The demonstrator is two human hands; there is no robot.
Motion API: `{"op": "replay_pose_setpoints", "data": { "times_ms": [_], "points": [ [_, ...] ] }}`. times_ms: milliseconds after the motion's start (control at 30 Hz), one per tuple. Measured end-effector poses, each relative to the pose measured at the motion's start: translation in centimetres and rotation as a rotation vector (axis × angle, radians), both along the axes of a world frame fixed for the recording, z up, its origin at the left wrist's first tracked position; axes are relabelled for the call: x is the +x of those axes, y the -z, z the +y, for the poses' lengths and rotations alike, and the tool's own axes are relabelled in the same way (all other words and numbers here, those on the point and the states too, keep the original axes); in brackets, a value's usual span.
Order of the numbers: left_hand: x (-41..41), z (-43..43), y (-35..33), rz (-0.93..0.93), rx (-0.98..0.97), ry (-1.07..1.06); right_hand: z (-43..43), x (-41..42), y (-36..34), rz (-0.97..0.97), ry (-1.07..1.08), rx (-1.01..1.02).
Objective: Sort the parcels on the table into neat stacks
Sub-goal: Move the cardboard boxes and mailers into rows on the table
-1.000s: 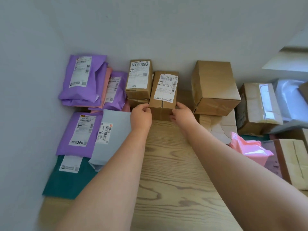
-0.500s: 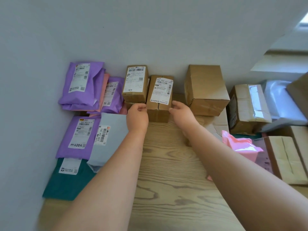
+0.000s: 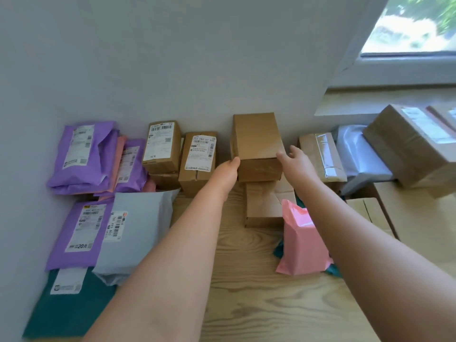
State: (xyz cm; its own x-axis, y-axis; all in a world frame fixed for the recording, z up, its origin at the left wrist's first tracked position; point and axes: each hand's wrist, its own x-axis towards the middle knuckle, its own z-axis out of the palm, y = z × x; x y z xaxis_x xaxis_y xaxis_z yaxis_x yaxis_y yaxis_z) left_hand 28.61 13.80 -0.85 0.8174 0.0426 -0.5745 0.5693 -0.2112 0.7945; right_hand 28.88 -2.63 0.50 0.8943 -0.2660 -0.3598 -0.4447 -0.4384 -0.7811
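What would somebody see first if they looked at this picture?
Probably the two bare hands in the middle: the left hand and the right hand are at either side of a plain brown box at the back. After that, the bright purple bags piled in the left corner, and the pink bag to the right.

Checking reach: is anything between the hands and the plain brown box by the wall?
Nothing visible. The left hand reaches the plain brown box at its left corner; the right hand is beside its right edge.
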Motion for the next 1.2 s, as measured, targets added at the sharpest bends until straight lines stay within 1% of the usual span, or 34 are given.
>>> {"op": "replay_pose_setpoints", "data": {
  "times_ms": [100, 267, 367, 467, 567, 633, 700, 800, 1000, 1100, 1200],
  "points": [
    [-0.1, -0.8, 0.3, 0.024, -0.085, -0.043, -0.2, -0.2, 0.5, 0.001, -0.011, 0.097],
    [-1.0, -0.5, 1.1, 0.053, -0.176, -0.219, -0.4, -0.9, 0.9, -0.007, 0.016, 0.092],
    [-2.2, -0.1, 1.2, -0.019, -0.2, -0.322, -0.6, -1.7, 0.6, -0.021, 0.038, 0.134],
    [-3.6, 0.7, 0.8, -0.097, -0.227, -0.462, -0.7, -2.7, -0.4, -0.042, 0.042, 0.252],
    [-5.4, 1.5, 0.1, -0.135, -0.365, -0.568, -0.3, -4.2, -1.5, -0.063, 0.007, 0.336],
    [-7.1, 2.1, -0.5, -0.146, -0.482, -0.593, 0.2, -5.3, -1.8, -0.062, -0.015, 0.398],
    [-8.8, 2.7, -0.7, -0.145, -0.547, -0.601, 0.7, -6.6, -1.6, -0.023, -0.048, 0.453],
    [-11.8, 4.0, -0.7, -0.158, -0.498, -0.605, 1.5, -9.3, -0.4, 0.064, -0.152, 0.417],
    [-17.0, 5.2, 0.5, -0.11, -0.25, -0.549, 3.1, -15.8, 2.7, 0.186, -0.339, 0.307],
    [-19.3, 5.3, 1.6, -0.073, -0.188, -0.455, 3.6, -18.6, 4.0, 0.283, -0.328, 0.332],
    [-21.4, 5.6, 3.2, -0.033, -0.209, -0.389, 4.0, -20.7, 5.0, 0.331, -0.32, 0.332]
  ]
}}
